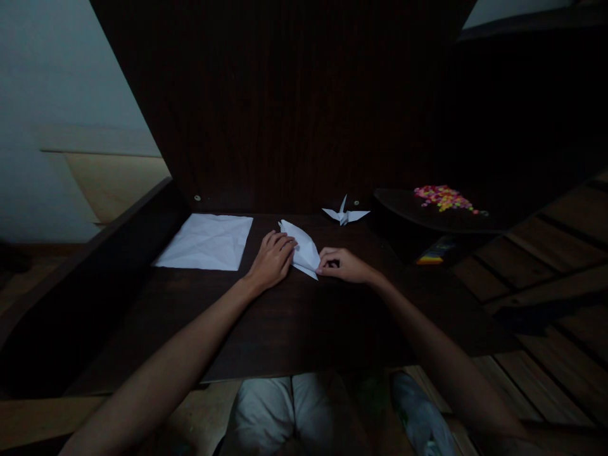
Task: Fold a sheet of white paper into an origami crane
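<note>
You have both hands on a folded white paper [308, 248], which lies on the dark desk [285, 335] between them. Your left hand [272, 261] rests palm down over its left side, fingers bent and close together; I cannot tell whether your thumb grips the edge as well. Your right hand [346, 265] is narrow, with thumb and fingertips pinched at the paper's lower right corner. The paper is folded in layers, with one pointed flap sticking out below, toward you.

Beyond your left hand and off to its left, a creased white sheet [204, 244] lies spread out on the desk. Straight beyond your right hand stands a white paper crane [344, 217], wings out, near the desk's dark back panel [294, 107]. Farther to the right of that hand, small bright pieces [446, 198], mostly pink and yellow, lie heaped on a dark rounded shelf [396, 206]. They are too small to make out singly.
</note>
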`<control>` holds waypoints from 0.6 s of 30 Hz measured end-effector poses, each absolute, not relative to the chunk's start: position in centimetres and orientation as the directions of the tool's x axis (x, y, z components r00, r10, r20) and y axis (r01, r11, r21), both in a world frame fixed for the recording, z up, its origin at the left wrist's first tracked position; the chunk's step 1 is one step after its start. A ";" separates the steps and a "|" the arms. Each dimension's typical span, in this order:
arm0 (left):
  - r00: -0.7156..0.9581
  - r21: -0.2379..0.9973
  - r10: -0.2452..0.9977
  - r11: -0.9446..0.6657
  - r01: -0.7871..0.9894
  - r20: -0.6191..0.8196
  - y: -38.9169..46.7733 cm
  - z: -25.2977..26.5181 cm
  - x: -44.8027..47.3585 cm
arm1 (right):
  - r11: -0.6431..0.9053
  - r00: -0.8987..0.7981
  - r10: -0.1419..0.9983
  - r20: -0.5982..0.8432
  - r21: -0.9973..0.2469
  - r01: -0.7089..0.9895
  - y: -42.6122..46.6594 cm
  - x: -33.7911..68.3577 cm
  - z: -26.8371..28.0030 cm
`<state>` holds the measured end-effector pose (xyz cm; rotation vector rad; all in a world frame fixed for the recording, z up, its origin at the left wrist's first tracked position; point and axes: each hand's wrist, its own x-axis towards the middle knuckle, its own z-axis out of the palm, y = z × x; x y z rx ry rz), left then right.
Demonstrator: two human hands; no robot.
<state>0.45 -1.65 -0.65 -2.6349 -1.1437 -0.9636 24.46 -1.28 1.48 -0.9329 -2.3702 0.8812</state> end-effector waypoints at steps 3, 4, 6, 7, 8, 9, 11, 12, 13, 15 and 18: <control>0.539 0.154 0.622 -0.724 0.673 0.568 -1.4 -0.6 0.0 | 0.577 -0.665 0.727 0.172 -0.679 0.455 -1.4 24.0 1.6; 0.552 0.165 0.619 -0.735 0.658 0.559 -1.2 -0.6 -0.2 | 0.576 -0.661 0.731 0.171 -0.674 0.462 -1.5 23.9 1.6; 0.562 0.208 0.615 -0.755 0.622 0.553 -0.8 -0.6 -0.7 | 0.573 -0.652 0.739 0.167 -0.665 0.479 -1.6 23.7 1.7; 0.568 0.221 0.617 -0.759 0.612 0.544 -0.6 -0.6 -1.0 | 0.573 -0.647 0.744 0.170 -0.660 0.486 -1.6 23.6 1.7; 0.577 0.224 0.619 -0.760 0.610 0.533 -0.5 -0.6 -1.3 | 0.574 -0.640 0.749 0.174 -0.654 0.494 -1.6 23.6 1.7; 0.584 0.219 0.623 -0.758 0.614 0.520 -0.3 -0.5 -1.5 | 0.573 -0.630 0.755 0.181 -0.648 0.501 -1.5 23.6 1.7; 0.590 0.197 0.635 -0.746 0.637 0.499 -0.1 -0.4 -1.9 | 0.564 -0.599 0.776 0.196 -0.642 0.520 -1.4 23.6 1.8; 0.591 0.183 0.639 -0.740 0.647 0.492 -0.1 -0.3 -2.0 | 0.554 -0.580 0.789 0.201 -0.640 0.532 -1.3 23.7 1.8; 0.591 0.170 0.641 -0.735 0.656 0.489 -0.1 -0.2 -2.1 | 0.542 -0.559 0.804 0.203 -0.638 0.547 -1.1 23.7 1.9; 0.592 0.148 0.638 -0.732 0.665 0.492 -0.1 0.0 -2.2 | 0.521 -0.521 0.828 0.209 -0.633 0.573 -0.9 23.9 2.0; 0.598 0.127 0.626 -0.737 0.664 0.500 -0.4 0.3 -2.3 | 0.508 -0.481 0.846 0.230 -0.619 0.599 -0.5 24.0 2.2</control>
